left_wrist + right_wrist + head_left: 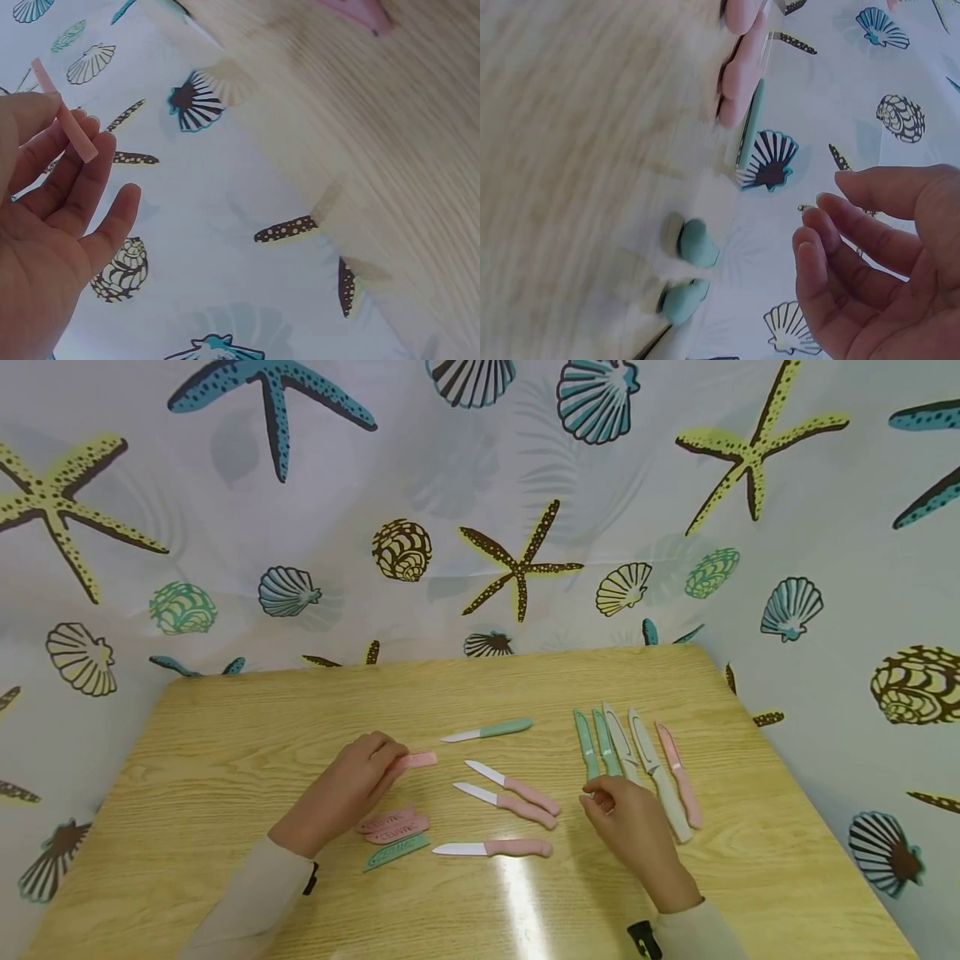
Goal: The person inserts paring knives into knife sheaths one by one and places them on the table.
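Observation:
In the head view my left hand point(352, 781) pinches a pink knife sheath point(422, 759) above the table; the left wrist view shows the sheath point(75, 133) edge-on between thumb and fingers. Below that hand lie two pink sheaths point(400, 832) and a green sheath point(396, 852). Bare white-bladed knives are in the middle: one with a green handle point(506, 727), three with pink handles point(517, 848). My right hand point(633, 827) holds nothing, its fingers loosely bent with a gap before the thumb. It overlaps the lower ends of green knives point(586, 743) at the right.
Beside the green ones in the right-hand row lie two whitish knives point(660, 772) and a pink knife point(678, 774), blades covered. The wooden table point(247, 727) meets a cloth backdrop point(450, 468) with sea-shell and starfish prints at its back and sides.

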### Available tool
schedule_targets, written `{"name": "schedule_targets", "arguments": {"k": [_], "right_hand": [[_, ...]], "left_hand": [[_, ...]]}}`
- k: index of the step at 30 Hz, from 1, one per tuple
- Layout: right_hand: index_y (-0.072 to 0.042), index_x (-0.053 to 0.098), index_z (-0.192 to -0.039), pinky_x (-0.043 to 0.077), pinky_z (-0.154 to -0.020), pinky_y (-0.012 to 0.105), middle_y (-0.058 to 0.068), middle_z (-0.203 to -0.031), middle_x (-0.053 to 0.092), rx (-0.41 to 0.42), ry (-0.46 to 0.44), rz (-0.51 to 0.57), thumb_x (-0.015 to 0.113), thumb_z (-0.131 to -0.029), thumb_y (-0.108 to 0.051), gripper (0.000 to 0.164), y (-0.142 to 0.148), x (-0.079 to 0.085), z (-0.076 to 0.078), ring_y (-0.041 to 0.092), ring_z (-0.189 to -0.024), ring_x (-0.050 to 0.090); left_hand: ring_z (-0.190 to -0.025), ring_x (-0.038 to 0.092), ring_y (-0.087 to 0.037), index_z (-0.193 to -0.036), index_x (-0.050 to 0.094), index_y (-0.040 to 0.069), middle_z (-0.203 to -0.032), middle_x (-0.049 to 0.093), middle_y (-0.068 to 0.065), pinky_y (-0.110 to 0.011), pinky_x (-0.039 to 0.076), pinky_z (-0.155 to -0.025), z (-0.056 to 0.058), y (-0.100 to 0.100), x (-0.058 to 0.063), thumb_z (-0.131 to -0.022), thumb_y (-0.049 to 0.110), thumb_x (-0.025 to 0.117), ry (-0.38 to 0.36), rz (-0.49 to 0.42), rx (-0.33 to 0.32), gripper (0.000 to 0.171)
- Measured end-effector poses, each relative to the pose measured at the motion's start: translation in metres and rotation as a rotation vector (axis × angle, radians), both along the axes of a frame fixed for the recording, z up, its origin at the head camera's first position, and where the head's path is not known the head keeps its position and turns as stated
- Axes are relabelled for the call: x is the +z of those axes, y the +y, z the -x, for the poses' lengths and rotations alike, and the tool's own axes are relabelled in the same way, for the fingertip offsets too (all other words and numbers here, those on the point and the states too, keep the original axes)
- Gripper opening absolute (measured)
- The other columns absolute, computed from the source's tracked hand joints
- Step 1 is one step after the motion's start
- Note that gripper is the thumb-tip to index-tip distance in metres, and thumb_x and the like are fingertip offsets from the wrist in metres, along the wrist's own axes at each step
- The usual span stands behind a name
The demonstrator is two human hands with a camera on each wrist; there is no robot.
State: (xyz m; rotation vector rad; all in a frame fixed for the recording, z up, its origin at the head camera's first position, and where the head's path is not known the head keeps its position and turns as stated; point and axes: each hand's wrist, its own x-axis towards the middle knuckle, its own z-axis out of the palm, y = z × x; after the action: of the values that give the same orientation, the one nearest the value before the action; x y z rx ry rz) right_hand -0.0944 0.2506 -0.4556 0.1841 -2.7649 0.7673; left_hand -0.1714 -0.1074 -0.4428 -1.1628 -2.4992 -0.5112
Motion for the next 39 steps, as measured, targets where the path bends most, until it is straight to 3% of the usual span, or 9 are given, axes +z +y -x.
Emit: {"name": "schedule_targets", "arguments": {"k": [9, 16, 20, 26, 31, 33, 39], "right_hand": [[-0.005, 0.068, -0.094, 0.050, -0.065, 0.033, 0.004, -0.083, 0.061, 0.065, -0.105, -0.054, 0.068, -0.083, -0.014, 0.014, -0.026, -0.003, 0.024, 0.019, -0.077, 0.059], [-0.002, 0.068, -0.093, 0.050, -0.062, 0.032, 0.006, -0.083, 0.061, 0.114, -0.198, -0.105, 0.070, -0.082, -0.014, 0.017, -0.039, -0.008, 0.043, 0.018, -0.073, 0.057], [-0.001, 0.068, -0.091, 0.050, -0.064, 0.033, 0.007, -0.083, 0.061, 0.149, -0.223, -0.150, 0.070, -0.083, -0.016, 0.018, -0.045, -0.016, 0.050, 0.019, -0.074, 0.058], [-0.003, 0.068, -0.081, 0.047, -0.060, 0.030, 0.002, -0.075, 0.057, 0.169, -0.244, -0.169, 0.067, -0.086, -0.017, 0.014, -0.053, -0.019, 0.055, 0.014, -0.067, 0.052], [-0.006, 0.064, -0.070, 0.042, -0.054, 0.027, -0.001, -0.067, 0.051, 0.193, -0.266, -0.193, 0.065, -0.086, -0.011, 0.017, -0.060, -0.017, 0.059, 0.012, -0.060, 0.045], [-0.007, 0.061, -0.067, 0.042, -0.053, 0.026, -0.001, -0.065, 0.049, 0.198, -0.249, -0.227, 0.066, -0.085, -0.010, 0.019, -0.062, -0.018, 0.059, 0.012, -0.059, 0.045], [-0.002, 0.058, -0.067, 0.049, -0.053, 0.027, 0.005, -0.060, 0.050, 0.266, -0.043, -0.444, 0.072, -0.075, 0.000, 0.017, -0.067, -0.020, 0.056, 0.017, -0.056, 0.052]], "left_hand": [[-0.082, 0.054, -0.016, -0.101, 0.061, 0.004, -0.095, 0.056, -0.005, -0.026, 0.048, -0.071, -0.017, 0.006, 0.011, -0.090, 0.015, 0.060, 0.076, 0.003, -0.069, 0.015], [-0.079, 0.054, -0.016, -0.099, 0.061, 0.006, -0.091, 0.056, -0.003, -0.026, 0.048, -0.070, -0.026, 0.012, 0.016, -0.096, 0.022, 0.053, 0.110, -0.021, -0.114, 0.019], [-0.079, 0.054, -0.016, -0.098, 0.061, 0.004, -0.091, 0.056, -0.004, -0.026, 0.048, -0.069, -0.029, 0.014, 0.015, -0.093, 0.018, 0.058, 0.140, -0.013, -0.116, 0.016], [-0.076, 0.055, -0.015, -0.096, 0.060, 0.007, -0.088, 0.054, -0.002, -0.026, 0.049, -0.068, -0.032, 0.014, 0.014, -0.098, 0.033, 0.047, 0.156, 0.021, -0.091, 0.030], [-0.078, 0.053, -0.015, -0.099, 0.061, 0.006, -0.092, 0.055, -0.003, -0.027, 0.047, -0.070, -0.033, 0.013, 0.013, -0.099, 0.033, 0.044, 0.138, 0.034, -0.089, 0.032], [-0.080, 0.052, -0.015, -0.100, 0.062, 0.005, -0.093, 0.056, -0.003, -0.027, 0.047, -0.072, -0.033, 0.012, 0.012, -0.100, 0.033, 0.041, 0.128, 0.044, -0.092, 0.034], [-0.080, 0.050, -0.015, -0.101, 0.062, 0.006, -0.094, 0.056, -0.003, -0.029, 0.046, -0.073, -0.034, 0.010, 0.011, -0.100, 0.033, 0.042, 0.113, 0.059, -0.088, 0.034]]}}
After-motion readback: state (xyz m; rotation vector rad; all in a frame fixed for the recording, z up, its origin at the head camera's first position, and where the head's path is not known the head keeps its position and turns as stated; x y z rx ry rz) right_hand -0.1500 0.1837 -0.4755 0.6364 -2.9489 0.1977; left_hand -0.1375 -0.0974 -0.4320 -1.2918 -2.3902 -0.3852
